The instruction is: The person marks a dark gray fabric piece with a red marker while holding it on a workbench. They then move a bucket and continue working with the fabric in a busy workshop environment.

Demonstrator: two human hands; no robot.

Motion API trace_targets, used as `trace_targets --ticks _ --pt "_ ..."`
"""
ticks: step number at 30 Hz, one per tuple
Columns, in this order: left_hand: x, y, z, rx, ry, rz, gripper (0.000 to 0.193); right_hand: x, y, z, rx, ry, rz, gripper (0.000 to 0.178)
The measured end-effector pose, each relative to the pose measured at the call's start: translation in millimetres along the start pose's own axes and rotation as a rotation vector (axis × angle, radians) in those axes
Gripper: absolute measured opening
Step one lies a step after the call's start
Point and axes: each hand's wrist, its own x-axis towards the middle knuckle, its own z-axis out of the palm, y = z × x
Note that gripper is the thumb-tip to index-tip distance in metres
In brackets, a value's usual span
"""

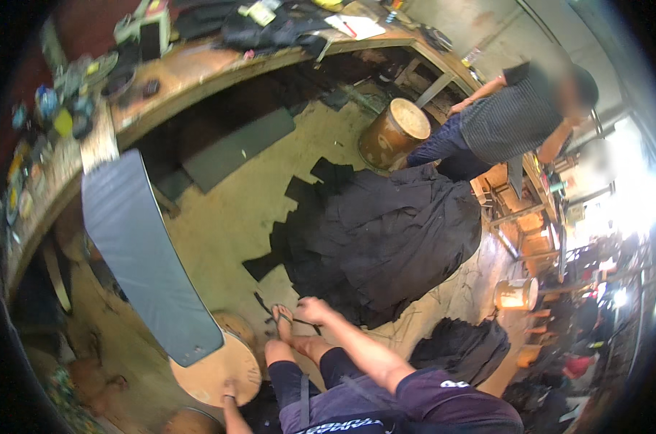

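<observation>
My left hand [230, 388] is at the round wooden top [198, 376] of a drum-like stool, low in the head view. It blends with the wood, so its fingers are hard to make out. My right arm reaches forward, and my right hand [312, 309] is closed above the floor beside my sandalled foot [283, 316]. Whatever it may hold is too small to see. Thin black strips lie around that foot. Just beyond the right hand spreads a large heap of black cloth [386, 239] with ragged, cut-looking edges.
A long grey padded board [147, 253] lies at the left, its near end over the stool. A cluttered workbench [190, 72] curves along the back. Another person [498, 119] stands beyond the heap, near a brown drum [393, 134]. A smaller black cloth pile [462, 351] lies right.
</observation>
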Motion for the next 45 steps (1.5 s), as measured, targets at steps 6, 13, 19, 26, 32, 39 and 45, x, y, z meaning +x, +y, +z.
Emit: trace_targets --ticks 6,13,19,26,32,39,45 --pt "-64 123 -40 -0.561 -0.221 0.139 0.062 -61 108 -250 0.225 0.865 0.251 0.041" --pt "-106 266 -245 -1.276 0.065 0.450 0.102 -76 28 -214 1.004 0.741 0.142 0.012" --pt "-111 393 -319 -0.951 -0.350 0.488 0.087 -99 -266 -108 0.754 0.390 -0.242 0.060" --pt "-85 387 -356 -0.387 -0.426 0.636 0.093 -144 -439 -93 0.321 0.697 0.242 0.062" --pt "-90 447 -450 -0.257 0.365 0.981 0.067 -138 -472 -57 0.160 1.031 0.391 0.055" --pt "-79 613 -502 0.149 0.406 1.632 0.051 -119 -473 -45 0.093 1.227 0.463 0.045" --pt "-48 671 -462 0.965 0.143 1.487 0.057 -119 -478 -53 0.188 1.282 0.517 0.040"
